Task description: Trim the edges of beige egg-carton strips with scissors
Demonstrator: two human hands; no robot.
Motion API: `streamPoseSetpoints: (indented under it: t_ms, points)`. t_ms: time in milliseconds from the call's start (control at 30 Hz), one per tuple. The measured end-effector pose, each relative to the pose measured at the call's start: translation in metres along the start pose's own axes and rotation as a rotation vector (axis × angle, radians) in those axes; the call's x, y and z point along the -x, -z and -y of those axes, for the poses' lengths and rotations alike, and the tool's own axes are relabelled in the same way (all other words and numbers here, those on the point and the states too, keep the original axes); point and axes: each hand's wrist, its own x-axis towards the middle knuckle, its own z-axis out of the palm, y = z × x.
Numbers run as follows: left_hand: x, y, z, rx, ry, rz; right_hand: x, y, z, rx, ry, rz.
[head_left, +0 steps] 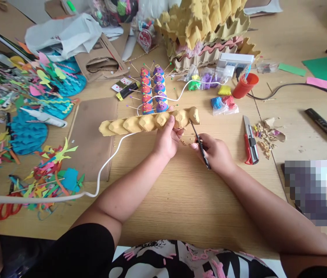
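My left hand [166, 141] grips a long strip of yellow egg carton [147, 122], thumb on top, near the strip's right half. The strip is a single row of several cups, held above the table. In my right hand [217, 152] is a pair of black-handled scissors [200, 143], its blades pointing up and left. Their tips meet the strip at its right end cup. Small carton crumbs lie on the table between my hands. Just beyond the strip stand two rows of painted egg-carton cups, one red and blue [147, 90], one purple and blue [160, 88], with pins stuck in them.
A red utility knife [250, 143] lies right of my right hand beside carton scraps [270, 135]. Stacked egg trays [204, 31] stand at the back. A white cable [101, 173] crosses the table on the left. Paper cuttings [47, 173] and cardboard [91, 143] lie left.
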Motion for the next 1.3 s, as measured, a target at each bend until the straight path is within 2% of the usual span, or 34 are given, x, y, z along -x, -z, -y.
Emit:
streamPoseSetpoints:
  t_ms: [267, 433, 1033, 1300]
  points:
    - [0.0, 0.0, 0.0, -0.019, 0.044, -0.062, 0.004, 0.005, 0.002, -0.062, 0.008, 0.053]
    - [-0.001, 0.005, 0.004, -0.033, -0.047, 0.049, 0.004, 0.006, 0.003, -0.06, -0.016, 0.048]
    - [0.012, 0.006, 0.014, -0.21, -0.231, 0.039, 0.003, 0.005, 0.002, -0.098, -0.028, -0.015]
    - [0.011, 0.006, 0.017, -0.202, -0.225, 0.029, 0.0, 0.001, 0.0, -0.149, -0.046, -0.018]
